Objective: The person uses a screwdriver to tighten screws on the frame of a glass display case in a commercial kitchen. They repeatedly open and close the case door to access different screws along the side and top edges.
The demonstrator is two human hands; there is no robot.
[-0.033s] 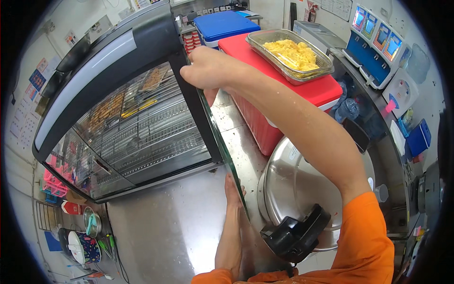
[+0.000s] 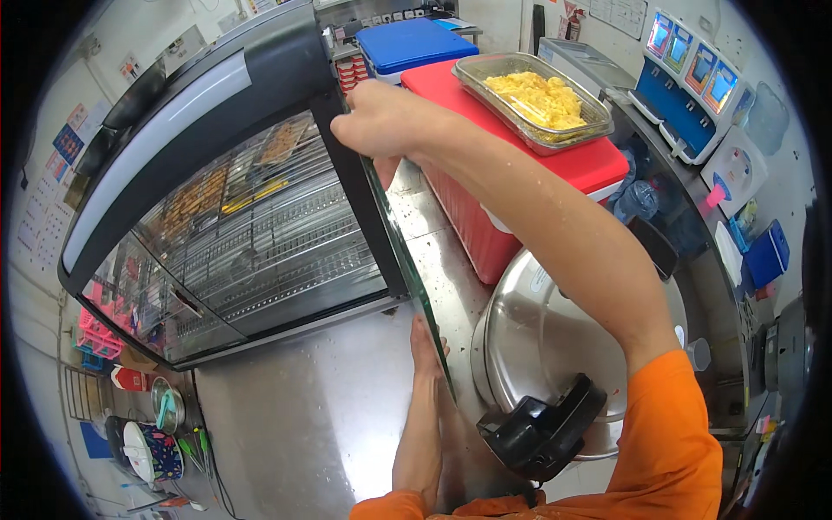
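Observation:
A clear glass panel (image 2: 414,282), seen nearly edge-on with a greenish rim, stands upright at the right end of a black-framed display warmer (image 2: 286,251). High up by the warmer's corner, my right hand (image 2: 379,121) is closed around the panel's upper part. Lower down, my left hand (image 2: 425,348) grips the near part of the same panel, its fingertips showing past the edge. Through the warmer's front, wire racks (image 2: 286,230) and trays of browned food (image 2: 198,204) are visible. The foot of the panel is partly hidden.
Right of the panel stands a large steel cooker (image 2: 537,338) with a black handle (image 2: 546,425). Behind it, a red cooler box (image 2: 459,208) bears a tray of yellow food (image 2: 542,100). A blue cooler (image 2: 412,43) stands farther back. Bowls (image 2: 169,406) and cables lie left on the steel counter (image 2: 277,433).

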